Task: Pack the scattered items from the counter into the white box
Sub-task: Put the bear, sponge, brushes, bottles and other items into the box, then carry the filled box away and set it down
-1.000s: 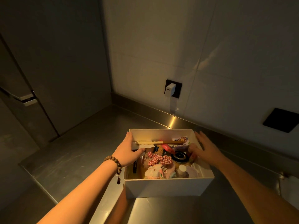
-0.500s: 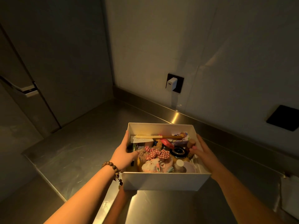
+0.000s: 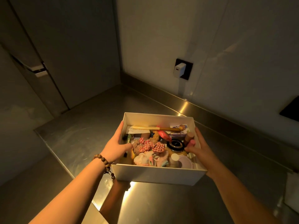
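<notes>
Gripping the white box (image 3: pixel 155 175) by its two side walls, a person holds it at the centre of the frame, just above the steel counter (image 3: pixel 77 136) as far as its reflection below suggests. The left hand (image 3: pixel 115 147), a bead bracelet (image 3: pixel 103 162) at its wrist, clasps the left wall with the thumb hooked inside; the right hand (image 3: pixel 198 150) clamps the right wall, thumb also over the rim. Inside lie a comb (image 3: pixel 155 127) along the far wall, a red gingham scrunchie (image 3: pixel 149 146) in the middle, a round black tin (image 3: pixel 175 144) to its right and a jumble of smaller things. No loose item shows on the visible counter, so the packing looks finished and the step in hand is moving the filled box. The next move calls for keeping it level and setting it down flat before either hand lets go. A white charger (image 3: pixel 179 70) sits in a wall socket at upper right.
</notes>
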Demonstrator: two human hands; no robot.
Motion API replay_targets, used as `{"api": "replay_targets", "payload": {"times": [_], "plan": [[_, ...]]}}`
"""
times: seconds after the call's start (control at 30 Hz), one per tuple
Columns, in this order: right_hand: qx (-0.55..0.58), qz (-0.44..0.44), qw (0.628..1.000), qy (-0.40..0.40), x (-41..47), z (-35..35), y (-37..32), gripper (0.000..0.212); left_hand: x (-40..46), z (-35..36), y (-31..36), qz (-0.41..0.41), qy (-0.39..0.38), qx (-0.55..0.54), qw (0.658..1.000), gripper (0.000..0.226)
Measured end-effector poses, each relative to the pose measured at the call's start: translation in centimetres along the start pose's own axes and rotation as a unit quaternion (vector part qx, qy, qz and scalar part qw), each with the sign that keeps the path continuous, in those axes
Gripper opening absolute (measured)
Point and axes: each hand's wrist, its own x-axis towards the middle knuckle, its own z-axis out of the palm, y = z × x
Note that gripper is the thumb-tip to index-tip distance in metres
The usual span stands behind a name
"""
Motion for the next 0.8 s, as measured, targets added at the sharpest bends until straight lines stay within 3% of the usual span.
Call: {"api": "replay_targets", "payload": {"times": [0.23, 0.53, 0.8], "plan": [[0.002, 0.022, 1.000, -0.001, -2.3, 1.6, 0.4, 0.093, -2.2, -1.0, -0.9, -0.006, 0.009, -0.003, 1.000, 0.087], [0.012, 0.016, 1.000, 0.000, -3.2, 2.7, 0.6, 0.090, -3.5, -2.1, -1.2, -0.027, -0.021, -0.088, 0.996, 0.085], [0.005, -0.004, 0.996, -0.085, -2.1, 7.4, 0.4, 0.099, -7.5, -7.3, -2.0, -0.030, 0.017, -0.060, 0.998, 0.093]]}}
